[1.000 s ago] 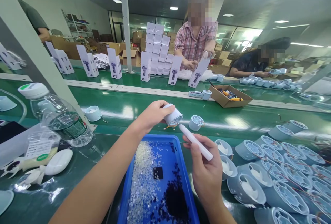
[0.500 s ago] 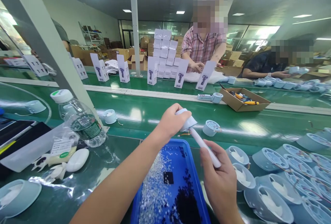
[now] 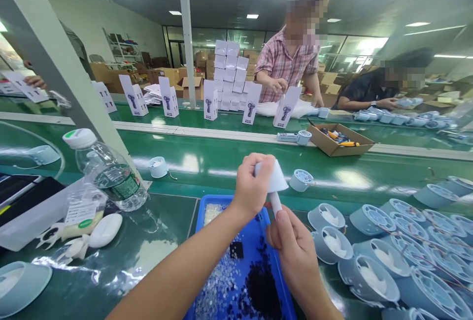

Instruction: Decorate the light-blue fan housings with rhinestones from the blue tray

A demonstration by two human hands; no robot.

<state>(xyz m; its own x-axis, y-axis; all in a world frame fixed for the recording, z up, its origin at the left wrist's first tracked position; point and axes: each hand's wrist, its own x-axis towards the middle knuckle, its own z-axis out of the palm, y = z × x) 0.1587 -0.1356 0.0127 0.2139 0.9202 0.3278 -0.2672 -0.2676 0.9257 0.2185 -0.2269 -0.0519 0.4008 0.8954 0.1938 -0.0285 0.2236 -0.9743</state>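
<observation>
Head view: one pale fan housing (image 3: 275, 178) held above the blue tray (image 3: 201, 211), gripped by left hand (image 3: 251, 189), fingers curled tight round it. One white pen-like tool (image 3: 275, 202) pressed up into its underside, pinched in closed right hand (image 3: 293, 246). At right, about a dozen more housings (image 3: 373, 219). Beyond, one loose housing (image 3: 301, 180) on green belt (image 3: 221, 162).

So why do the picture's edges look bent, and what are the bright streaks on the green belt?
Head view: the wide lens bows the grey post and stretches edges; ceiling lights glare off the glossy green conveyor belt; faces are blurred, hands sharp.
</observation>
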